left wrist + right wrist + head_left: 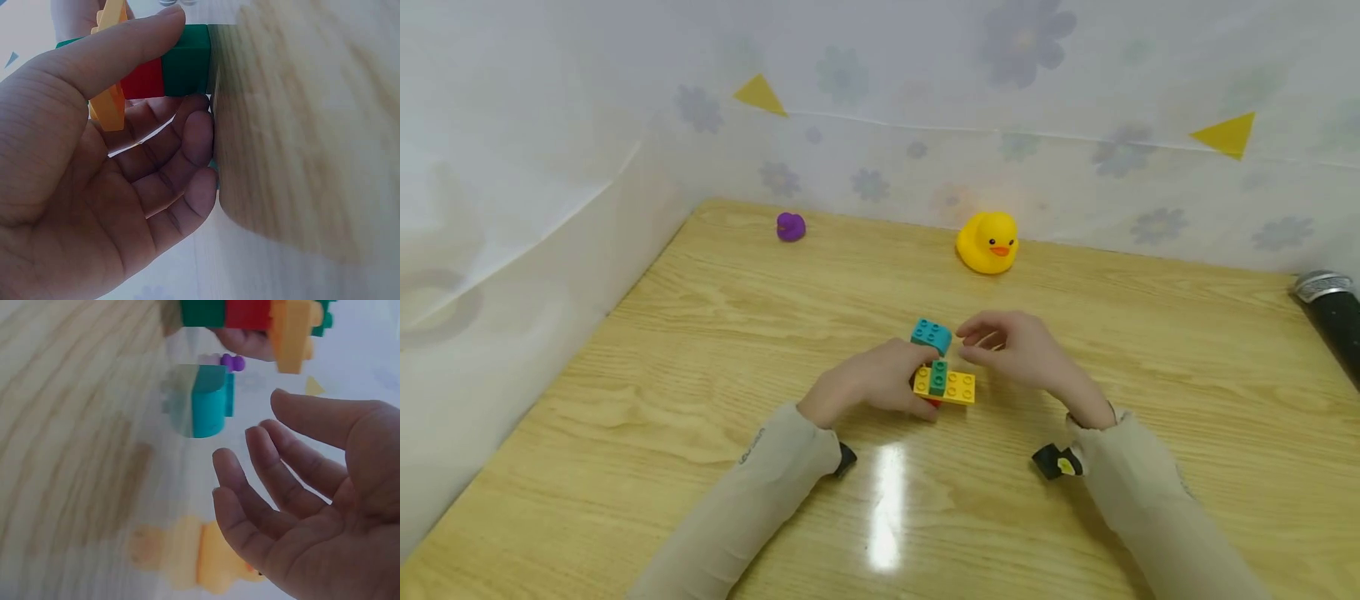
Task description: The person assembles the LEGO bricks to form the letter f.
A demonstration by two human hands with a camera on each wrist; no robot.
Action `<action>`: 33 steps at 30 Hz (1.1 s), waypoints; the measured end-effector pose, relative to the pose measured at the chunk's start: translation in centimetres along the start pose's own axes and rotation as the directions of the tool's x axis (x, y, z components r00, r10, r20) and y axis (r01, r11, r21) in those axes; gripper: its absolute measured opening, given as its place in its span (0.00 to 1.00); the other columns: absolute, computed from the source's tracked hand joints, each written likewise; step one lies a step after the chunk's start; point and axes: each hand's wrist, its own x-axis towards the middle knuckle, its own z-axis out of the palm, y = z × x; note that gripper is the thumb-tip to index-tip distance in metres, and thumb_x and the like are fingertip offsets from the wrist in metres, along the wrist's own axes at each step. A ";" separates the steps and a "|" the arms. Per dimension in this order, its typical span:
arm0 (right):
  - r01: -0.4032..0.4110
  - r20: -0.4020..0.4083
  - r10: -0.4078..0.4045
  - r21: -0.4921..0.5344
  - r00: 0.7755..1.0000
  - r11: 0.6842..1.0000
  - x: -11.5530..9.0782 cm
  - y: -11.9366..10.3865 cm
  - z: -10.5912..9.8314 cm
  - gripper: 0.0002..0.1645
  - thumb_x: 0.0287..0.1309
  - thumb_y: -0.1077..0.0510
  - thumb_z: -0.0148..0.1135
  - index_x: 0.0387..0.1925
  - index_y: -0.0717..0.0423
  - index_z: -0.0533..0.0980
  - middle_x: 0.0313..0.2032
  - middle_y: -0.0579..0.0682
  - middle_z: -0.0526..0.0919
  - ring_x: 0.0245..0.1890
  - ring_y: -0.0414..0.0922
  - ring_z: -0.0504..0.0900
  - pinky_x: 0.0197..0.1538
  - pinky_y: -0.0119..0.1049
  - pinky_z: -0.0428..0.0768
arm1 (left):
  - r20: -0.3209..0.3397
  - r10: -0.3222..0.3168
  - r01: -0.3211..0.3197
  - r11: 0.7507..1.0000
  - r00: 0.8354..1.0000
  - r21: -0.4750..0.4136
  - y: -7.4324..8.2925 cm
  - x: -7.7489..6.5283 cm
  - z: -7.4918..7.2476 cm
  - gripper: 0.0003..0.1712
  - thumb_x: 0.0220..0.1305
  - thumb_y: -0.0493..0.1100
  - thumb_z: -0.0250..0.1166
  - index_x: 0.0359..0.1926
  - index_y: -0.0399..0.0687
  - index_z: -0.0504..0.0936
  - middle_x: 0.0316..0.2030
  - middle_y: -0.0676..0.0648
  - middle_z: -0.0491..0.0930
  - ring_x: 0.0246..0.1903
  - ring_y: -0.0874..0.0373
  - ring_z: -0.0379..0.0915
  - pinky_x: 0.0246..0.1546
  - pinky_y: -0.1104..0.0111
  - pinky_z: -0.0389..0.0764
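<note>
A stack of toy building bricks stands on the table, gripped between the thumb and fingers of my left hand. On top is a small green brick, set across a long yellow brick. The left wrist view shows a red brick beneath the yellow one and a larger green brick at the bottom. Just beyond the stack lies a turquoise brick with a rounded side, apart from it. My right hand hovers to the right of both, fingers loosely bent and holding nothing.
A yellow rubber duck sits at the back of the wooden table, with a small purple duck farther left. A microphone lies at the right edge. Flower-patterned white cloth hangs behind and to the left.
</note>
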 end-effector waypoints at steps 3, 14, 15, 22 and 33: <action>-0.051 0.012 0.051 0.012 0.999 0.999 1.0 0.8 0.6 0.17 0.58 0.59 0.66 0.48 0.63 0.78 0.40 0.56 0.82 0.39 0.53 0.83 0.46 0.47 0.80 | -0.001 0.006 -0.006 1.000 1.000 -0.004 -0.1 0.0 0.0 0.40 0.55 0.54 0.72 0.64 0.45 0.67 0.53 0.49 0.75 0.47 0.59 0.70 0.52 0.66 0.71; -0.092 0.086 0.096 -0.048 0.992 0.995 3.7 1.2 2.1 0.24 0.56 0.57 0.68 0.52 0.63 0.75 0.46 0.59 0.81 0.43 0.52 0.79 0.50 0.48 0.76 | 0.016 0.010 -0.010 1.000 1.000 -0.027 -0.1 -0.2 -0.2 0.45 0.56 0.53 0.71 0.71 0.49 0.61 0.62 0.48 0.70 0.58 0.58 0.67 0.60 0.63 0.67; -0.092 0.090 0.097 -0.059 0.991 0.994 3.9 1.0 2.1 0.23 0.55 0.57 0.69 0.51 0.63 0.76 0.45 0.59 0.81 0.42 0.52 0.79 0.50 0.48 0.76 | 0.016 0.011 -0.011 1.000 1.000 -0.029 -0.1 -0.2 -0.2 0.45 0.56 0.53 0.71 0.71 0.49 0.60 0.62 0.48 0.70 0.58 0.58 0.67 0.60 0.63 0.67; -0.121 0.114 0.133 -0.102 0.985 0.987 4.2 0.5 2.1 0.20 0.56 0.57 0.68 0.48 0.63 0.76 0.47 0.60 0.80 0.47 0.55 0.78 0.53 0.50 0.74 | 0.011 0.019 -0.019 0.999 1.000 -0.031 0.0 -0.1 -0.1 0.46 0.56 0.53 0.71 0.71 0.51 0.60 0.62 0.48 0.70 0.57 0.58 0.67 0.60 0.63 0.67; -0.155 0.096 0.161 -0.073 0.982 0.985 2.2 0.8 1.8 0.23 0.56 0.55 0.67 0.49 0.65 0.77 0.47 0.60 0.80 0.44 0.54 0.78 0.49 0.49 0.76 | -0.014 0.046 -0.047 0.998 0.999 -0.034 -0.1 0.0 0.0 0.33 0.55 0.53 0.72 0.57 0.46 0.71 0.49 0.50 0.76 0.46 0.60 0.70 0.51 0.67 0.71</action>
